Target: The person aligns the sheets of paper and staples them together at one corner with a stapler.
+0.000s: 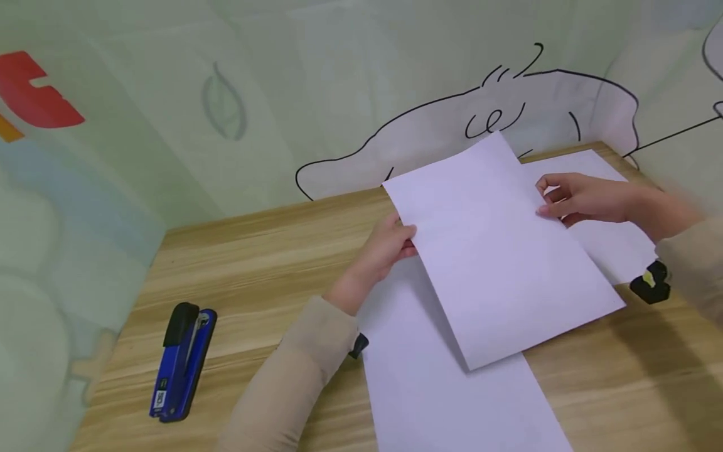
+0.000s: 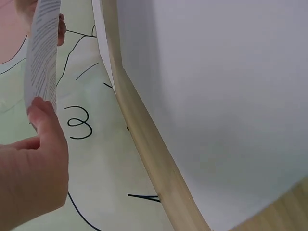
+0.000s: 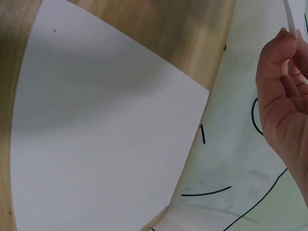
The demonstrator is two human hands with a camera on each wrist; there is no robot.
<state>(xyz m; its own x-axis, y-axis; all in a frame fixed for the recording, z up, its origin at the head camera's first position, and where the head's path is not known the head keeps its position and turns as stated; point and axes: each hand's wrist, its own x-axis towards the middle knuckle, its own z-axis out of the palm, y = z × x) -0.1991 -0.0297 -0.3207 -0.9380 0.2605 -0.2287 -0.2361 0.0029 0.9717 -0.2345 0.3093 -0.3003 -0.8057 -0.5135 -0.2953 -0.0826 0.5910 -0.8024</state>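
Note:
A white sheet of paper (image 1: 497, 263) is raised at a tilt over the table, its blank face towards the head camera. My left hand (image 1: 386, 245) pinches its left edge, thumb on the near face. On the opposite edge, my right hand (image 1: 582, 198) pinches the paper between thumb and fingers. Lines of print on the sheet's other face (image 2: 43, 57) show in the left wrist view. Beneath it, a second white sheet (image 1: 452, 395) lies on the table, partly covered by the raised one. Another white sheet (image 1: 615, 251) lies at the right, behind the right hand.
A blue and black stapler (image 1: 183, 364) stands on the left part of the wooden table (image 1: 265, 263). Behind the table's back edge hangs a pale green cloth (image 1: 316, 81) with line drawings. Black wrist devices (image 1: 651, 282) sit near both sleeves.

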